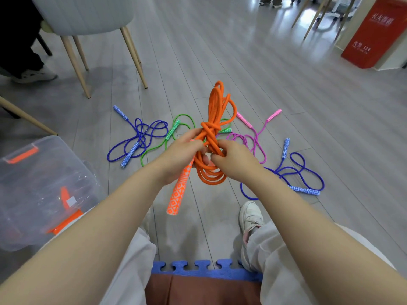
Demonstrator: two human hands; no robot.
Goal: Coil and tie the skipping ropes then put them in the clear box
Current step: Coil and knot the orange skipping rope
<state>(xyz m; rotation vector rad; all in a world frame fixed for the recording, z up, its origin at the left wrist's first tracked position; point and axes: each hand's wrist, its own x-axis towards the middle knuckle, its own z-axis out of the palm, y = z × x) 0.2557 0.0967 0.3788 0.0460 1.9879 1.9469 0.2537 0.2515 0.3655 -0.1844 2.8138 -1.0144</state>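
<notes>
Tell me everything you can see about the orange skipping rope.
The orange skipping rope is a thick cord that looks woven, gathered into a long bundle of loops held upright above the floor. A few turns of its own cord wrap and knot the middle. The left hand and right hand both grip it just below that wrap. One orange handle with a white diamond pattern hangs down under the left hand. A second handle is not clearly visible.

Red cabinet [372, 31]: white Chinese characters, "119" lower down.
</notes>
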